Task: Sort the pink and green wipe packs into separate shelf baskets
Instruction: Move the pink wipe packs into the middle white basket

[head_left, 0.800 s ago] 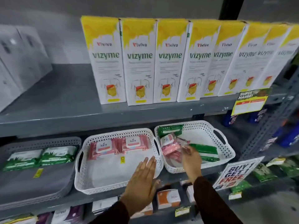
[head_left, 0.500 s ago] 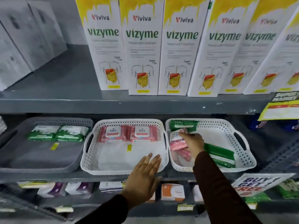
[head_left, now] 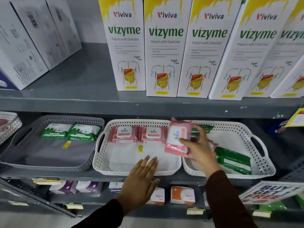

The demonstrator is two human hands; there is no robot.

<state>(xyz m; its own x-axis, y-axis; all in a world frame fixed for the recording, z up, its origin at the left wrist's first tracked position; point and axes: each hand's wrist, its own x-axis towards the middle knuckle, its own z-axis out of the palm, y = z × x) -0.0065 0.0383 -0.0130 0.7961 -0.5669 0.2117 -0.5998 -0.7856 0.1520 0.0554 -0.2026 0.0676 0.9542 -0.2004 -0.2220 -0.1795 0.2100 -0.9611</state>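
Centre right of the frame: the right hand point(head_left: 199, 150) pinches a pink wipe pack point(head_left: 178, 136) between thumb and fingers, held upright above the shared rims of the middle white basket point(head_left: 102, 163) and the right white basket point(head_left: 264, 168); the left hand point(head_left: 139, 181), fingers pressed together, steadies the middle basket's front rim; best laid flat beside the two pink packs point(head_left: 139, 132) at its back; green packs point(head_left: 233, 159) remain at right.
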